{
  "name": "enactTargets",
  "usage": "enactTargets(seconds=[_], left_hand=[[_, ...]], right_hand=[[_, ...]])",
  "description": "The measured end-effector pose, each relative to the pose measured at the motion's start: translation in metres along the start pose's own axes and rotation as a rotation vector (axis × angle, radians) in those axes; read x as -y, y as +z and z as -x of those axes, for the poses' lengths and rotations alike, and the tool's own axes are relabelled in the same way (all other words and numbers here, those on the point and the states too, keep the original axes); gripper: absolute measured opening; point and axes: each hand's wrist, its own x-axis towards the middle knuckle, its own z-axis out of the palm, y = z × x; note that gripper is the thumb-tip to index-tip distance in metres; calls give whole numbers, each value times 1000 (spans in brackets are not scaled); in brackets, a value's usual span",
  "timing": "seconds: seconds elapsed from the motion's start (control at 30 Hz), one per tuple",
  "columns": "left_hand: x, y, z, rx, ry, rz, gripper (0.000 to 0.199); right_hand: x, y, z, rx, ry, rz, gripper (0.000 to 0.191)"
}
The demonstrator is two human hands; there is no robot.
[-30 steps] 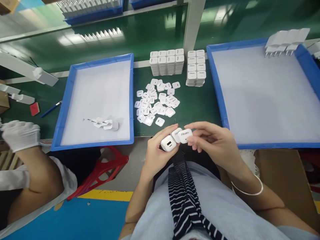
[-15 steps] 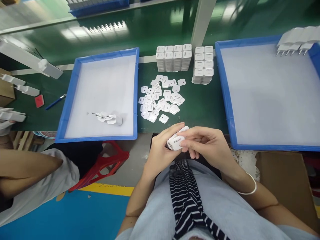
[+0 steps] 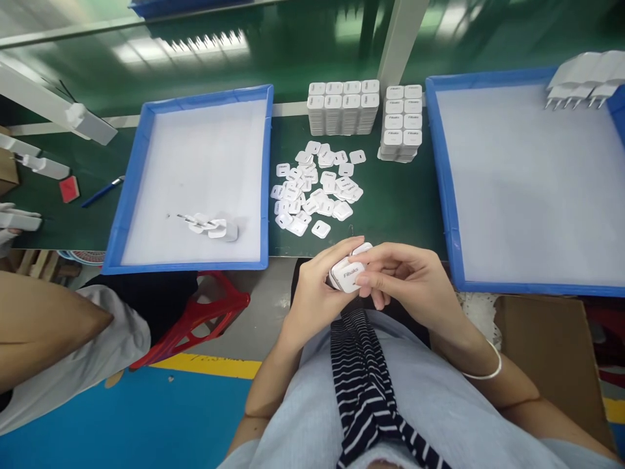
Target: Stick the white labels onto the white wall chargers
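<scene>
In front of my waist, my left hand [image 3: 310, 286] is wrapped round a small stack of white plastic cover plates [image 3: 346, 277]; the top one bears grey lettering. The thumb and forefinger of my right hand [image 3: 415, 280] pinch that plate's right edge. Another white piece shows just behind it, partly covered by my fingers. On the green bench beyond my hands lies a loose heap of similar white plates [image 3: 321, 229], many with a small slot. Neat stacks of lettered plates [image 3: 343, 107] stand behind the heap, with a second group [image 3: 403, 124] to their right.
At left, a blue-rimmed tray [image 3: 269, 176] holds a few white plug housings [image 3: 222, 229]. The right-hand tray [image 3: 442, 189] has white plug adapters [image 3: 586, 75] in its far corner. A blue pen [image 3: 102, 192] lies left; a co-worker's arm [image 3: 49, 326] is beside a red stool [image 3: 215, 319].
The view has shifted slightly. My hands keep the same grip on the white plates, with hardly any movement between them.
</scene>
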Motion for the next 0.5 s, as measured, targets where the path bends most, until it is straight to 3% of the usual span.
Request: enactTargets(seconds=[0.5], left_hand=[[-1, 2, -1, 2, 12, -37, 47]], right_hand=[[-1, 1, 0, -47, -48, 110, 14]])
